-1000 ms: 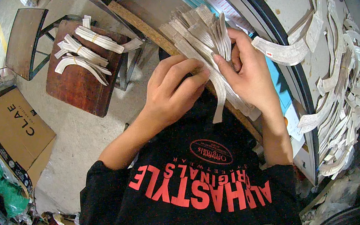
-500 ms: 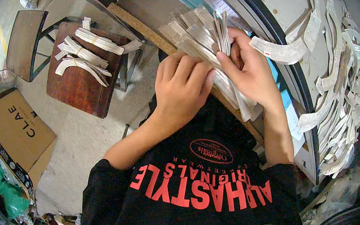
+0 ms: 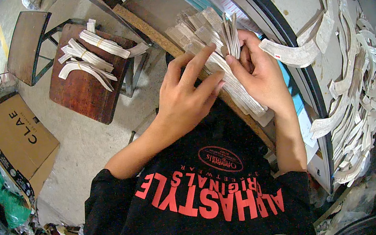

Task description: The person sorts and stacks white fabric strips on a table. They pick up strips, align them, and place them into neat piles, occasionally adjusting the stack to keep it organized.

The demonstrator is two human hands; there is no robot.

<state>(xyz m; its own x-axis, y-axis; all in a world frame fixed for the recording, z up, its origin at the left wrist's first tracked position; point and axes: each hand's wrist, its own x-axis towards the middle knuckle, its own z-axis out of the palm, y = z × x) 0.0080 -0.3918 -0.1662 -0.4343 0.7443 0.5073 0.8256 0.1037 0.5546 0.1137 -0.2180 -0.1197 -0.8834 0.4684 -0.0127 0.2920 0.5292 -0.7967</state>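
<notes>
My right hand (image 3: 261, 71) is closed round a small upright bundle of white strips (image 3: 232, 39), pinched between thumb and fingers. Under both hands lies a pile of long pale strips (image 3: 237, 92), with woven-looking surfaces, in an open drawer-like tray with a wooden front edge (image 3: 147, 29). My left hand (image 3: 189, 88) is over the near side of this pile, its fingers spread and the index finger reaching toward the strips. No strip shows in its grasp; whether its fingertips touch the pile is hard to tell.
On the table to the right lie many loose curved white strips (image 3: 355, 108), beyond a dark curved edge (image 3: 280, 22). A brown wooden stool (image 3: 79, 96) at left bears several banded bundles (image 3: 86, 57). A cardboard box (image 3: 20, 136) and green plastic (image 3: 4, 196) stand further left.
My left hand's fingers have opened from a curled position and spread over the pile. The strips beneath are more visible. My right hand keeps its bundle in nearly the same place.
</notes>
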